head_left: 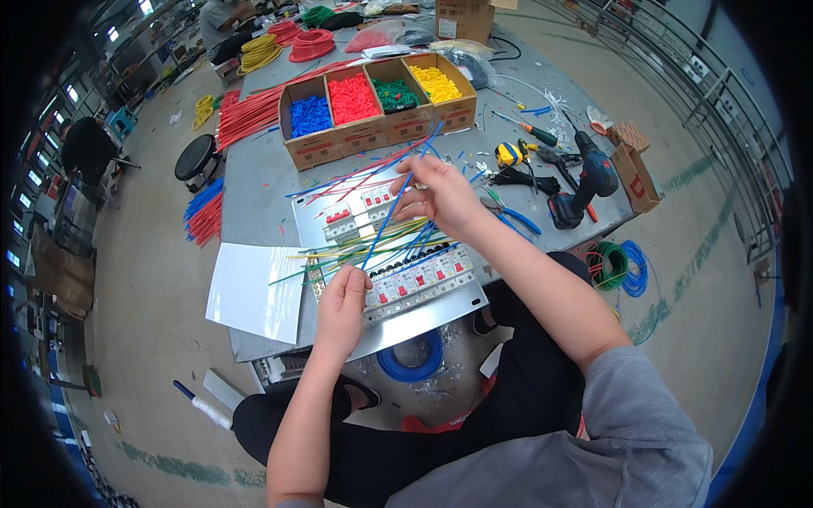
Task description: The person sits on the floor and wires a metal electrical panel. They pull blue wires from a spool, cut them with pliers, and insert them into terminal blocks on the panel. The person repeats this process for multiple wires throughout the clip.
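A thin blue wire (pixel 388 222) runs slanting upward between my two hands, above a metal mounting plate (pixel 461 302). My left hand (pixel 341 311) is closed, pinching the wire's lower end between thumb and forefinger. Higher up, my right hand (pixel 445 196) has the wire between its curled fingers. A row of white circuit breakers with red switches (pixel 421 280) sits on the plate's near side. Farther back are a smaller red-switched breaker (pixel 339 217) and others partly behind my right hand. Loose yellow-green wires (pixel 339 249) and blue ones lie across the plate.
Behind the plate stands a divided cardboard box (pixel 339 151) of blue, red, green and yellow small parts. At right lie a cordless drill (pixel 586 182), blue-handled pliers (pixel 518 222) and a tape measure (pixel 508 154). White sheets (pixel 254 292) lie left; red wires (pixel 254 116) lie farther back.
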Available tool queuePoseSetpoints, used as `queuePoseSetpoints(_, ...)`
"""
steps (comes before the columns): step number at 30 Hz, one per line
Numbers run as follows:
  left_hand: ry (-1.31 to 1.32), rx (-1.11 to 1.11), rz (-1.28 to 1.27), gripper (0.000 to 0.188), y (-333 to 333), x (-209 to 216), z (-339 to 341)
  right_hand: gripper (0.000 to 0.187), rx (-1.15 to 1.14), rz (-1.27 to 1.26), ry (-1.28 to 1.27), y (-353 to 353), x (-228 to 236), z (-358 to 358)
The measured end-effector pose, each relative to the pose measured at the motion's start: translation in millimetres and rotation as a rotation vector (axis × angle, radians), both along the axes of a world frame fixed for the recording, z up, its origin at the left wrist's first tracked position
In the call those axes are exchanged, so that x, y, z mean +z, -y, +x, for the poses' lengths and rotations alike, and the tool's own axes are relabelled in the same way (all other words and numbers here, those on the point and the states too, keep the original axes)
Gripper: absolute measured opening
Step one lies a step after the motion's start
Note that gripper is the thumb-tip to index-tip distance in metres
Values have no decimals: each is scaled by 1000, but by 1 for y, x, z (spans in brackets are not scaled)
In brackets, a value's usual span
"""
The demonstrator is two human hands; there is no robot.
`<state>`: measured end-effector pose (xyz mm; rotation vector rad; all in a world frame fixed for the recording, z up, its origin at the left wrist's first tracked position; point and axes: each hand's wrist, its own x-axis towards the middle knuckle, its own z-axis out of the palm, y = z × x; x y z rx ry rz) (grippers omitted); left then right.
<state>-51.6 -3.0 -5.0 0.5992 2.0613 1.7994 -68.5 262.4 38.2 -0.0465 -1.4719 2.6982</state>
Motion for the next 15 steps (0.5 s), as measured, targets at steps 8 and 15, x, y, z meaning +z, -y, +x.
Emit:
queuePoseSetpoints(8,18,-25,-238,25,16,10,-13,29,3,298,100,-23,-7,6)
queuePoseSetpoints(15,-357,16,-474,20,9,15,-21,28,288,483,352,-72,9,23)
